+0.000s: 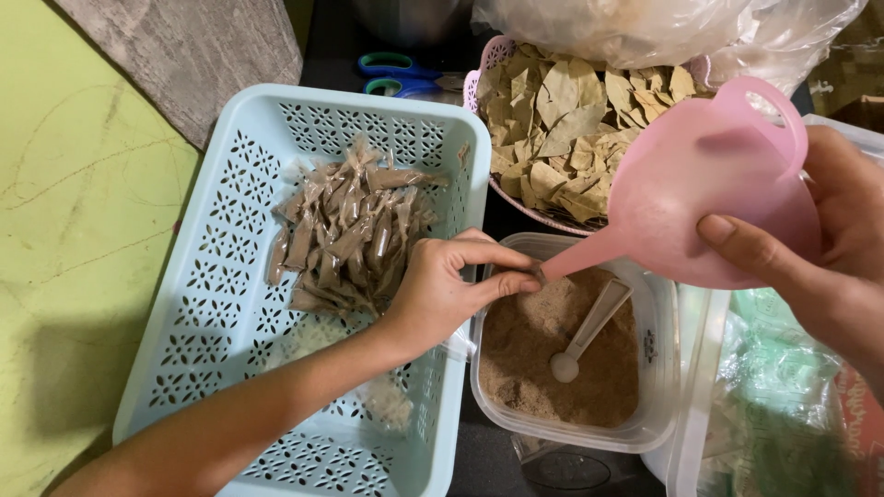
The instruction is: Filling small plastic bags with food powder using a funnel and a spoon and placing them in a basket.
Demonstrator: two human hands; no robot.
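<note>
Green floor lies beside a blue basket (221, 322) already piled with filled packets (345, 235); left hand (442, 285) pinches a tiny bag at the pink funnel (709, 198) tip; right hand (810, 239) grips the funnel; lots of brown powder (525, 354) remains below the fingers.
</note>
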